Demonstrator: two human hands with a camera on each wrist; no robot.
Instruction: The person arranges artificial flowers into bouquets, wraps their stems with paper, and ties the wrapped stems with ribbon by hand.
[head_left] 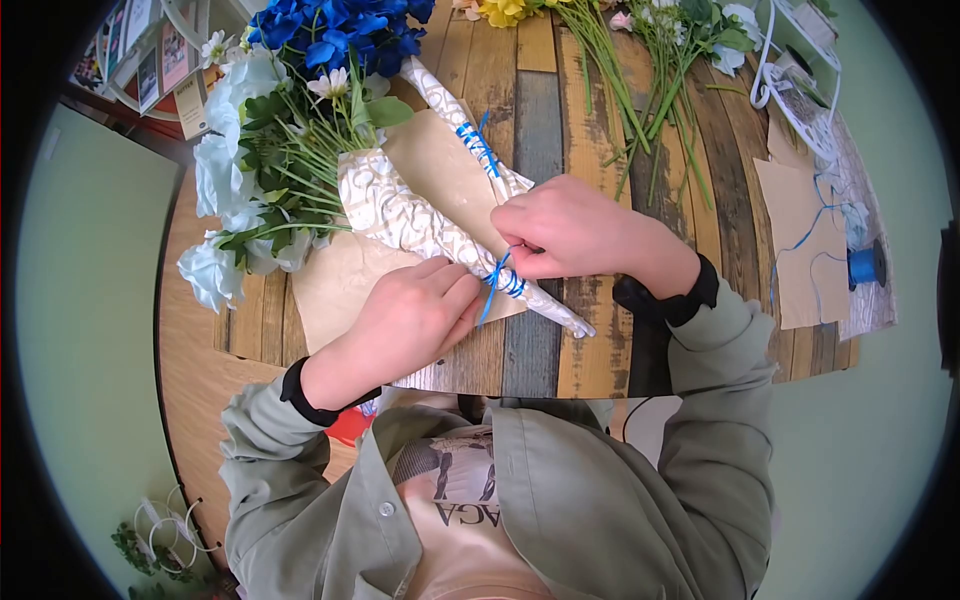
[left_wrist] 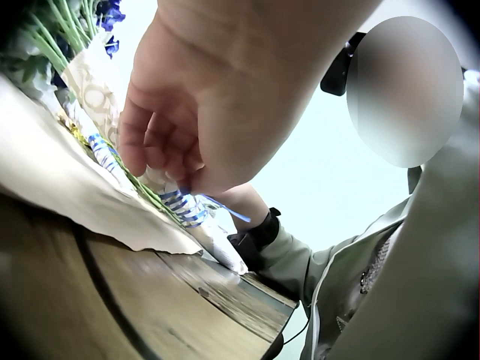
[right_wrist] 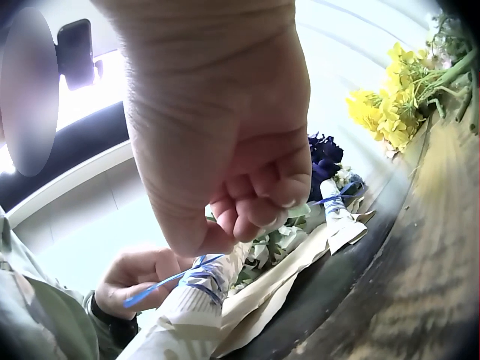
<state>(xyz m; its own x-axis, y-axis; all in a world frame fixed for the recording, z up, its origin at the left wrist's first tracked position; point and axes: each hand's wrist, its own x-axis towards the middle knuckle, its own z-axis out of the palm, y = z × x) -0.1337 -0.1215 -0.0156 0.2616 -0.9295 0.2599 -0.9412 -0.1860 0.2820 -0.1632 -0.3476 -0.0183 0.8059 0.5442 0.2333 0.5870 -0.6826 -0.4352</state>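
White-wrapped bouquet [head_left: 400, 215] lies diagonally — blooms upper left, stem end lower right.

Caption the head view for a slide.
Two hands, left hand and right hand, tie blue ribbon around a wrapped bouquet on a plank table.

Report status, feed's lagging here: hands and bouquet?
Left hand steadies wrapped bouquet. Right hand pinches blue ribbon at stem end. Nothing in the way.

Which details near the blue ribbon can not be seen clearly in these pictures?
- The ribbon knot: head view, covered by the right hand.
- Left hand fingertips: head view, tucked against the wrapped bouquet.
- Blue spool: at the head view's edge, too small.
- Table surface: blurred in both wrist views.
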